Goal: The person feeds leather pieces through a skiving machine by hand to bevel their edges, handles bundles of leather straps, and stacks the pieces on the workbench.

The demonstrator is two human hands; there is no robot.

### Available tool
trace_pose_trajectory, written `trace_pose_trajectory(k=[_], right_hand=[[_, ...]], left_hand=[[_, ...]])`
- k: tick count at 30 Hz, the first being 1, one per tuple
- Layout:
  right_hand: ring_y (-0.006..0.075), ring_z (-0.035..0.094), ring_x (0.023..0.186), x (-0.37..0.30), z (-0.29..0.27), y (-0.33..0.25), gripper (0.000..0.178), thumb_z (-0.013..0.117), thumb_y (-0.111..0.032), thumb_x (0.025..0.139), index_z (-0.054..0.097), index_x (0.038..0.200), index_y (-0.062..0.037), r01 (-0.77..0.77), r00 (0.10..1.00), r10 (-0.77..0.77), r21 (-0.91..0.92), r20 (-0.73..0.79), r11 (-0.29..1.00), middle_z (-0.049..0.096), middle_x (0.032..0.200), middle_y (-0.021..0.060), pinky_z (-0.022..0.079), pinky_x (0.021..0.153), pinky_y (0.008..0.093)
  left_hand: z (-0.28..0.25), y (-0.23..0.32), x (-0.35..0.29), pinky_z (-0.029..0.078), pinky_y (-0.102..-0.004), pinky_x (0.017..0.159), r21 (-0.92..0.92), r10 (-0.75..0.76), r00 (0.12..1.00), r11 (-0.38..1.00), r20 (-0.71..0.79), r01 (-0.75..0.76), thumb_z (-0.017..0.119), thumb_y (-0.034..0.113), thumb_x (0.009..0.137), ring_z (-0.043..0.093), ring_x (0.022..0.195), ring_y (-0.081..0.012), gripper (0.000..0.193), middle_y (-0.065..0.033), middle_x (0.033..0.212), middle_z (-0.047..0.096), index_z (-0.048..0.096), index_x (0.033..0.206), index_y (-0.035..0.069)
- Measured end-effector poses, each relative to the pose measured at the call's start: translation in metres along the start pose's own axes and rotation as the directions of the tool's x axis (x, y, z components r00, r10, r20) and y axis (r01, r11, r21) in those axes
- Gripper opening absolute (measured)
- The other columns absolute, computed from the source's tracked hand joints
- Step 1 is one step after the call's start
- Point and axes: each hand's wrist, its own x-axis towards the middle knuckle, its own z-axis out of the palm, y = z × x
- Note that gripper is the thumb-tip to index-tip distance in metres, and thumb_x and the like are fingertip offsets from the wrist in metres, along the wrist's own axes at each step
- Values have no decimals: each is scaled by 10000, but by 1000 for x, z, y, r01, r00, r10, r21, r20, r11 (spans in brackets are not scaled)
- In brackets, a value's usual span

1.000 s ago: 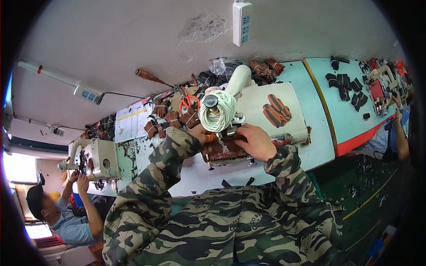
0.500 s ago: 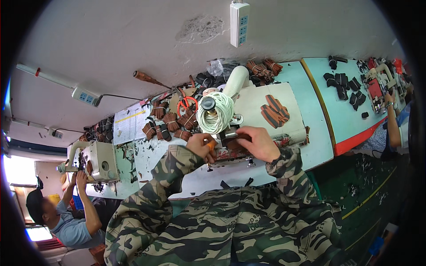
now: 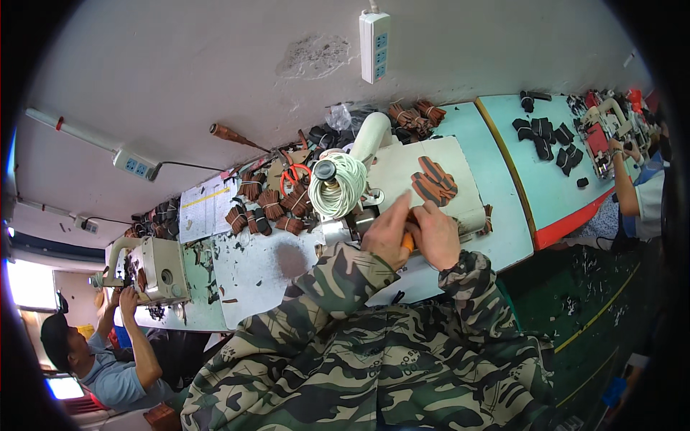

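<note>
My left hand [image 3: 385,235] is closed around a small tool with an orange handle [image 3: 408,243]; its working end is hidden. Right beside it, my right hand [image 3: 436,234] has its fingers bent and pinched on a small dark brown piece [image 3: 412,216], mostly covered by the fingers. Both hands are together at the front edge of a cream-white bench machine [image 3: 466,208]. A coil of white cord [image 3: 339,190] with a black knob sits on the machine, to the left of my hands. Several brown-and-black strips [image 3: 435,182] lie on the machine's flat top.
Tied brown bundles [image 3: 270,205] and red-handled pliers [image 3: 293,174] lie left of the coil; a screwdriver [image 3: 233,135] leans behind. Black bundles [image 3: 543,136] lie on the right table. Co-workers sit at machines: one person [image 3: 118,363] at left, another [image 3: 640,194] at far right.
Both hands have moved right, away from the coil, along the machine's front. The left hand has come close against the right, carrying the orange-handled tool. The view has shifted slightly.
</note>
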Motion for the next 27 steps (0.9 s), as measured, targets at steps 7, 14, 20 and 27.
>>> trace_pose_trajectory(k=[7, 14, 20, 27], right_hand=[[356, 575, 757, -27, -3, -34, 243, 652, -87, 745, 573, 961, -8, 65, 970, 43, 429, -238, 901, 545, 889, 160, 456, 646, 421], [123, 625, 619, -27, -27, -29, 306, 711, -167, 755, 622, 979, 22, -141, 983, 24, 667, 181, 731, 673, 760, 128, 478, 569, 251], [96, 594, 611, -24, 13, -35, 278, 705, -134, 758, 621, 970, 24, -277, 950, 52, 755, 307, 594, 656, 750, 110, 475, 561, 236], [395, 583, 936, -39, 23, -69, 555, 580, -216, 854, 355, 1294, 38, -84, 960, -40, 421, 278, 903, 503, 1206, 240, 485, 755, 443]], left_hand=[[20, -13, -8, 466, -263, 771, -795, -415, 869, 413, 270, 445, 575, 177, 877, 551, 904, -139, 421, -90, 1027, 572, 473, 1226, -35], [-29, -1, -26, 530, -333, 601, -271, -349, 823, 824, 449, 498, 621, 141, 788, 644, 643, -199, 303, -118, 725, 642, 584, 1058, 9], [-46, -9, -47, 530, -374, 672, 49, -335, 893, 940, 301, 336, 687, 168, 690, 655, 747, -319, 349, -166, 807, 652, 603, 1014, 70], [-64, -30, -45, 523, -418, 686, 257, -340, 897, 928, 283, 271, 679, 166, 680, 632, 775, -367, 318, -170, 817, 654, 613, 978, 75]])
